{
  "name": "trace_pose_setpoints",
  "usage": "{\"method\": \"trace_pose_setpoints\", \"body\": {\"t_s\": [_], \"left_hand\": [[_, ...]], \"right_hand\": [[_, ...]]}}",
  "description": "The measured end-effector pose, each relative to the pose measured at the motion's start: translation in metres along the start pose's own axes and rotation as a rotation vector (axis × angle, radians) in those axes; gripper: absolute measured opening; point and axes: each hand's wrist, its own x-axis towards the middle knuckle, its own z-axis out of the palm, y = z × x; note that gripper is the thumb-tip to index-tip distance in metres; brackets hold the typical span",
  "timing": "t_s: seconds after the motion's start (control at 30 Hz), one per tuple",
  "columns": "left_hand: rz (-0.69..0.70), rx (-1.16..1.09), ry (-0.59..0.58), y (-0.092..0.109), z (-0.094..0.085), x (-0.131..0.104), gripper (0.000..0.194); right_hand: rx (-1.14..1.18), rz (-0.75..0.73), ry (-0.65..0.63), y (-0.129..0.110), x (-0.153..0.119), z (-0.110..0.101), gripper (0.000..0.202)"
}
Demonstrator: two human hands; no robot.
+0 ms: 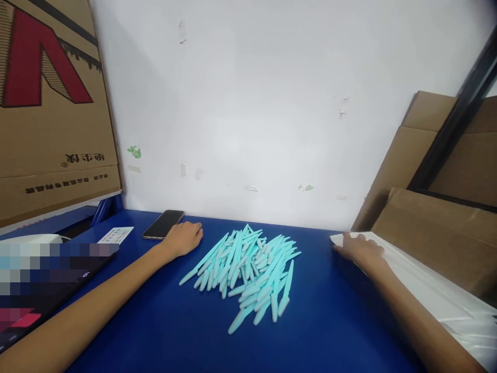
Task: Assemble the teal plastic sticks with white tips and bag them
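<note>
A heap of slim teal plastic pieces [243,264], like small capped eyebrow razors with wider pale ends, lies in the middle of the blue table. To the left of it my left hand [183,238] rests on the tabletop, fingers curled in, with nothing seen in them. A dark smartphone [163,225] lies right beside that hand. At the right, my right hand [359,247] is closed on the far corner of a white sheet on top of a stack of thin white sheets or bags [423,274]. The undersides of its fingers are hidden.
A large printed cardboard box [58,134] stands at the left, above a blurred-out dark item [50,290] and a white card [116,234]. Brown cardboard [438,233] and a black bar [446,134] border the right. A white wall [240,114] rises behind the table [163,321].
</note>
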Motion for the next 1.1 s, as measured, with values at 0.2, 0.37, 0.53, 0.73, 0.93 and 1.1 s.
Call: {"method": "trace_pose_setpoints", "body": {"t_s": [0.2,0.37,0.53,0.73,0.93,1.1], "left_hand": [[-0.008,0.003,0.010,0.000,0.001,-0.001,0.042],[-0.004,-0.004,0.007,-0.001,0.002,0.000,0.041],[-0.002,-0.011,0.002,-0.002,0.002,0.000,0.042],[0.017,-0.006,-0.001,-0.003,0.001,0.001,0.040],[0.032,-0.005,0.002,-0.003,-0.003,0.000,0.038],[0.032,0.007,0.078,-0.001,-0.014,-0.004,0.034]], "right_hand": [[-0.018,-0.022,-0.067,-0.010,-0.008,-0.016,0.039],[-0.057,-0.133,-0.016,-0.018,-0.020,-0.027,0.040],[-0.106,-0.185,0.061,-0.031,-0.034,-0.042,0.054],[-0.113,-0.256,0.220,-0.041,-0.055,-0.074,0.050],[0.185,-0.427,0.680,-0.054,-0.088,-0.113,0.043],[0.692,-0.466,1.263,-0.062,-0.113,-0.130,0.031]]}}
